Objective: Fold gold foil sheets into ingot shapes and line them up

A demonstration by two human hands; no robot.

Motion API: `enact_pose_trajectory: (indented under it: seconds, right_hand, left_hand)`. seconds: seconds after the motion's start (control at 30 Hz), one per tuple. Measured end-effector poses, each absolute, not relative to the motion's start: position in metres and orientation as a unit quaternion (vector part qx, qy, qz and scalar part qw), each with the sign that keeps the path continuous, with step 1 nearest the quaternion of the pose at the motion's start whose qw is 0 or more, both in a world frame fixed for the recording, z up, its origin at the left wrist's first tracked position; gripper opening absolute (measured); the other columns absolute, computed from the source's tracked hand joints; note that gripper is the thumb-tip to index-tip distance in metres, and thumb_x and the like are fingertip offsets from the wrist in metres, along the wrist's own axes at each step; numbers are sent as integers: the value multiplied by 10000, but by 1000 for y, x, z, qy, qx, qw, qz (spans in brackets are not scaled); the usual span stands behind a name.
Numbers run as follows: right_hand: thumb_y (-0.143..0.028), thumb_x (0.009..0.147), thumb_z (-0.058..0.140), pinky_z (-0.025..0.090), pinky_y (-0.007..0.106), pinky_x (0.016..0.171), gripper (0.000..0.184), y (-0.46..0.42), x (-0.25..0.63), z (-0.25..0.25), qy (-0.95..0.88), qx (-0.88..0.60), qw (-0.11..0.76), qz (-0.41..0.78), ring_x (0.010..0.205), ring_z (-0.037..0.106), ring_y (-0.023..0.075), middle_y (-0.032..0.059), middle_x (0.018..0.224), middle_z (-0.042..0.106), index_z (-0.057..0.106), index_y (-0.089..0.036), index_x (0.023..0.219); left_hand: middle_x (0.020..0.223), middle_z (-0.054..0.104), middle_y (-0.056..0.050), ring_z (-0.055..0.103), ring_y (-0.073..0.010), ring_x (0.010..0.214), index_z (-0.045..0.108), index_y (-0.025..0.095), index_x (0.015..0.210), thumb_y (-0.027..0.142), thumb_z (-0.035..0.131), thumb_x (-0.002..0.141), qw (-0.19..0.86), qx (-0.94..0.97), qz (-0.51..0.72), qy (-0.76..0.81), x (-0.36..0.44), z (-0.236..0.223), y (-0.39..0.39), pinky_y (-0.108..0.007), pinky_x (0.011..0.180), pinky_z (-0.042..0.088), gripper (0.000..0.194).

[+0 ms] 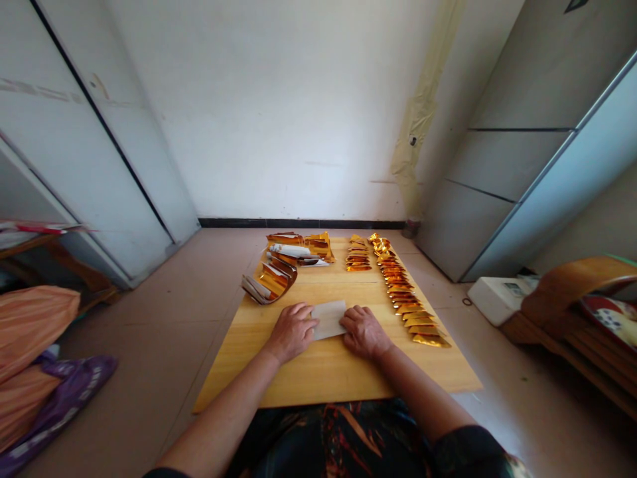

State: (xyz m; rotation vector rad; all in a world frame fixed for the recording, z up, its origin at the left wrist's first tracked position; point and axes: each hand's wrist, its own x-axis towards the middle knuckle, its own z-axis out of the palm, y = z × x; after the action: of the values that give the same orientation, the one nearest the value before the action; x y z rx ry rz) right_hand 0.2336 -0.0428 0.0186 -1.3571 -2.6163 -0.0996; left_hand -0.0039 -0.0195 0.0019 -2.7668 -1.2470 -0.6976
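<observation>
A small pale grey sheet of paper (329, 320) lies on the wooden board (298, 382) between my hands. My left hand (293, 330) grips its left edge, the thumb on top and the fingers curled. At the opposite edge, my right hand (365, 332) is closed on the paper with its fingers bent. What lies under the fingertips is hidden. To the right, a long overlapping row of folded gold foil pieces (405, 292) runs along the board's edge. A shorter row of similar foil pieces (358, 255) sits farther back.
Stacks of gold and white sheets (271, 280) lie at the board's back left, some curled. A grey fridge-like cabinet (492, 166) and a white box (497, 299) stand right. Orange and purple bags (74, 392) rest at left. A white wall (279, 119) rises behind.
</observation>
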Motion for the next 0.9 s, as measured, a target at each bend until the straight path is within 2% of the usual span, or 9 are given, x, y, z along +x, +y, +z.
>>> enact_pose_trajectory:
  seconds: [0.1,0.23,0.43,0.53,0.6,0.63,0.73,0.8,0.9]
  right_hand:
    - [-399,861,515,305,315,777,241,-43,233,21,-881,-460,110,-17,890,451,197,59,912,575,624,-185,853]
    - [-299,957,390,313,289,751,312,-40,229,18,-857,-502,117,-12,857,472,166,51,892,591,630,-194,789]
    - [-235,914,471,328,283,742,213,-37,223,7,-839,-528,127,-36,850,486,173,63,881,603,634,-185,786]
    - [-229,893,491,351,284,763,194,-33,224,6,-828,-543,137,-14,864,497,177,63,888,607,643,-183,780]
    - [-231,851,541,371,292,795,126,-27,225,8,-821,-547,163,7,921,503,189,68,970,611,655,-184,877]
    - [-228,819,572,380,300,815,171,-23,225,9,-817,-547,180,18,968,500,199,75,1040,605,647,-185,968]
    - [-201,746,613,401,333,854,489,-8,225,15,-799,-562,209,44,1113,461,233,98,1252,538,535,-194,1228]
    - [-201,736,599,409,349,855,538,2,222,21,-791,-578,187,67,1132,461,239,95,1263,543,505,-211,1265]
    - [-199,718,587,417,337,831,551,12,216,30,-788,-593,127,108,1076,510,227,66,1165,612,509,-229,1263]
  left_hand:
    - [1122,638,-67,495,-256,1117,733,245,821,286,596,803,17,-877,-217,-428,8,6,-22,-453,938,391,144]
    - [1034,650,-79,501,-251,1073,696,207,697,227,606,795,37,-856,-245,-454,22,6,-25,-457,921,357,136]
    - [818,614,-60,507,-209,889,665,189,747,150,533,841,34,-883,-196,-425,29,3,-29,-356,773,401,167]
    - [804,594,-53,502,-192,853,648,179,762,123,499,853,11,-895,-177,-410,31,3,-30,-314,747,418,183]
    - [818,590,-49,507,-184,849,645,180,786,108,483,855,0,-896,-176,-409,32,1,-29,-305,763,426,190]
    - [822,589,-48,510,-182,848,646,183,803,103,477,855,-3,-895,-178,-408,32,0,-29,-305,772,429,194]
    - [846,598,-49,519,-182,852,657,191,875,103,473,852,-6,-895,-193,-401,30,-5,-29,-312,791,436,206]
    - [887,611,-56,527,-185,863,657,194,941,106,472,849,-4,-895,-206,-395,28,-9,-30,-320,786,442,225]
    - [957,630,-61,538,-192,891,645,198,1020,89,471,833,1,-892,-212,-399,25,-13,-33,-329,770,448,278]
